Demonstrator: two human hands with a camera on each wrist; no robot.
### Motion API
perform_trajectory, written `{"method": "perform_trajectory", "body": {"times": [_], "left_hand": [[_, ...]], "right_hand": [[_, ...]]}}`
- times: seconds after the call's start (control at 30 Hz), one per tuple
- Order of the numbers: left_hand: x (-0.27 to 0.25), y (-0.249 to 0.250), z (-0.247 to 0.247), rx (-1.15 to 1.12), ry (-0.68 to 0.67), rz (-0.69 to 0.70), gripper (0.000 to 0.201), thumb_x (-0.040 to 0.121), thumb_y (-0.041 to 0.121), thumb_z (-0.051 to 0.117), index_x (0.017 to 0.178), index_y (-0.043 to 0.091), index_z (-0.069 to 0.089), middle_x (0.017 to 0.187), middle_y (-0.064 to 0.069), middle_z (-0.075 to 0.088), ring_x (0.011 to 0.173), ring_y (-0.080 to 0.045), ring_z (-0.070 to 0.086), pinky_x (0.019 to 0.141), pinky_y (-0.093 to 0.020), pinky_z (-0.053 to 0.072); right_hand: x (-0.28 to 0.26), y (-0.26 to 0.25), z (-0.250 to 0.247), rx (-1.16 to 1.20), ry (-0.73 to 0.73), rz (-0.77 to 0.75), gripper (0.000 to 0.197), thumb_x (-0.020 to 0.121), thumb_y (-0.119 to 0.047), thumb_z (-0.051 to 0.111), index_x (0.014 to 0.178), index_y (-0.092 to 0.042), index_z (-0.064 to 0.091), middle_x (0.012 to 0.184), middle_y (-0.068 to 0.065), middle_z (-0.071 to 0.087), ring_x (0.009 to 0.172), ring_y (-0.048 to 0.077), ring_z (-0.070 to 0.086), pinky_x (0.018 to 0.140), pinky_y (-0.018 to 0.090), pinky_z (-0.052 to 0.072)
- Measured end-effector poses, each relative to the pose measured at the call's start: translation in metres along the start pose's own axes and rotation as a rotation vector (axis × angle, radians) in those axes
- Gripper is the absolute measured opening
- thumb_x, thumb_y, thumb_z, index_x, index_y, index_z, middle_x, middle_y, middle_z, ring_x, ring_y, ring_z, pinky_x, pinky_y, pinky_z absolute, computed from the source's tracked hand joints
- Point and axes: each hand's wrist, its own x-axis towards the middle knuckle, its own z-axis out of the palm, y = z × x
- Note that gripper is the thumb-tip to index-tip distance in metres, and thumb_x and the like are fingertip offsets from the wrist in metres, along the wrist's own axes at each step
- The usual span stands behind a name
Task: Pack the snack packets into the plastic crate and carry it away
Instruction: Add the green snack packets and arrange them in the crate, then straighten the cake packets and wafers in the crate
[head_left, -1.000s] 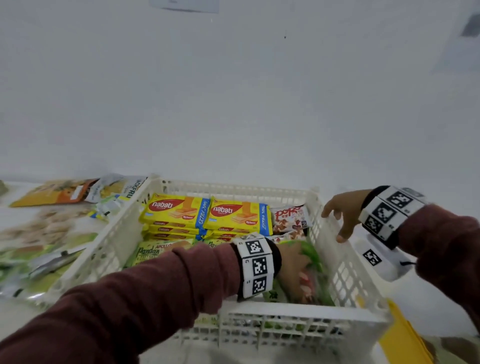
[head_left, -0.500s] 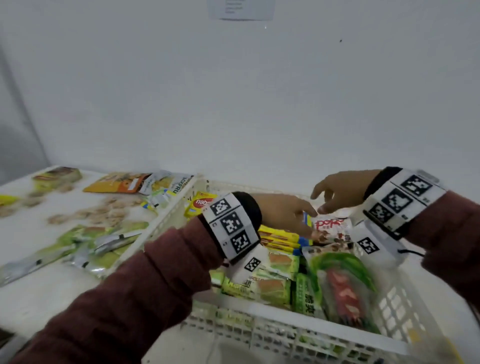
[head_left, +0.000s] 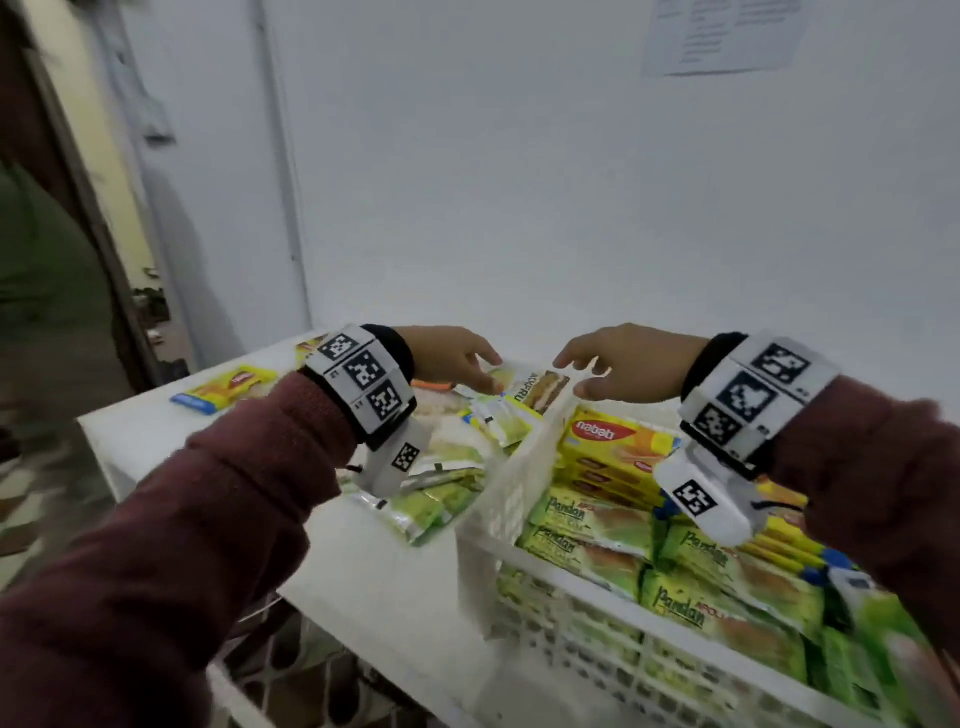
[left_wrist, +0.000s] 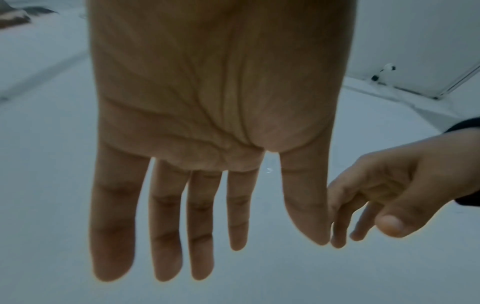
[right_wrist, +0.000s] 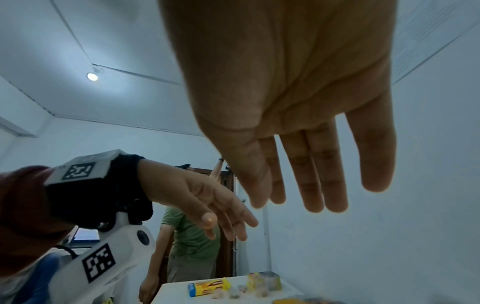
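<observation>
Two hands, left hand (head_left: 454, 358) & right hand (head_left: 623, 366), hang spread, holding nothing, over loose snack packets (head_left: 498, 415) on counter (head_left: 363, 561), prob. to grab more for crate (head_left: 511, 499).

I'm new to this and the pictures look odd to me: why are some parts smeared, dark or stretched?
Head view: the crate and its near packets smear with motion blur, while the left hand and right hand stay fairly sharp. Left wrist view: dim, bluish, the palm stretched large by the wide lens. Right wrist view: a ceiling lamp glares, leaving the palm backlit and dark.
</observation>
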Motion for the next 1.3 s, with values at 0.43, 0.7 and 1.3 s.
{"method": "perform_trajectory", "body": {"times": [0.43,0.7,1.3], "left_hand": [[-0.006,-0.211,0.043,0.085,-0.173,-0.176,0.062,0.087,0.031,0.062,0.138,0.008,0.034,0.142,-0.012,0.039,0.129,-0.025,0.040,0.101,-0.028,0.034],[0.012,-0.266,0.103,0.199,-0.271,-0.176,0.080,0.080,0.036,0.069,0.141,0.006,0.028,0.142,-0.015,0.035,0.129,-0.031,0.039,0.105,-0.040,0.037],[0.045,-0.278,0.078,-0.307,0.018,-0.109,0.056,0.086,0.038,0.056,0.129,0.008,0.034,0.126,-0.020,0.048,0.113,-0.034,0.048,0.092,-0.039,0.042]], "right_hand": [[0.164,-0.149,0.064,-0.191,-0.299,0.135,0.056,0.089,-0.017,0.060,0.140,-0.010,0.037,0.146,0.012,0.036,0.132,0.027,0.038,0.104,0.033,0.034],[0.199,-0.140,0.147,-0.307,-0.372,0.319,0.044,0.091,-0.028,0.053,0.132,-0.012,0.047,0.138,0.009,0.047,0.125,0.027,0.045,0.108,0.039,0.034],[0.175,-0.159,0.154,0.297,-0.086,0.419,0.072,0.084,-0.046,0.059,0.134,-0.005,0.029,0.129,0.014,0.050,0.112,0.029,0.052,0.081,0.032,0.043]]}}
